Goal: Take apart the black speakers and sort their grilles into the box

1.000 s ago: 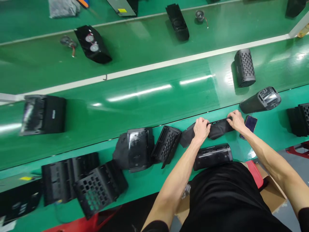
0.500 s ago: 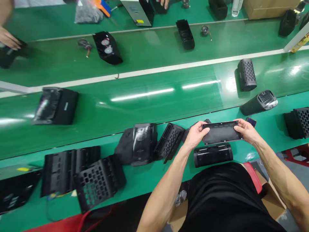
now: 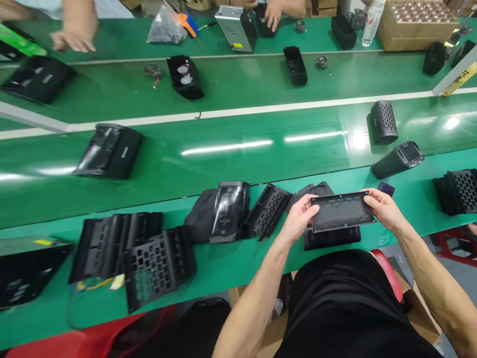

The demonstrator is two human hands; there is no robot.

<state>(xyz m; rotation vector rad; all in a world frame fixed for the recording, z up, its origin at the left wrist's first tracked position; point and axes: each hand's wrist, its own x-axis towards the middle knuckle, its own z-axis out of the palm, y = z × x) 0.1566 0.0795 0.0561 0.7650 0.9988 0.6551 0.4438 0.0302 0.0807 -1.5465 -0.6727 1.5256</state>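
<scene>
Between my two hands I hold a black speaker grille panel (image 3: 343,213), its mesh-lined inner side facing up. My left hand (image 3: 300,216) pinches its left end, thumb on top. The right end is gripped by my right hand (image 3: 383,206) in the same way. Under the panel, partly hidden, a glossy black speaker housing (image 3: 331,238) lies on the green bench. Dark mesh sheets (image 3: 323,189) lie just behind my left hand. Further left are a loose grille panel (image 3: 268,211) and a shiny black housing (image 3: 229,211).
Several stacked grille panels (image 3: 152,268) lie at the bench's left. Two speakers stand at the right, one upright (image 3: 384,122) and one leaning (image 3: 398,160). A phone (image 3: 386,188) lies near my right hand. Across the conveyor, a co-worker's hand (image 3: 274,15) touches a black housing.
The panel has tilted in my hands, so the slots show through its mesh, and it covers more of the housing below. The view has shifted. At far left, a co-worker's hand has left a dark housing.
</scene>
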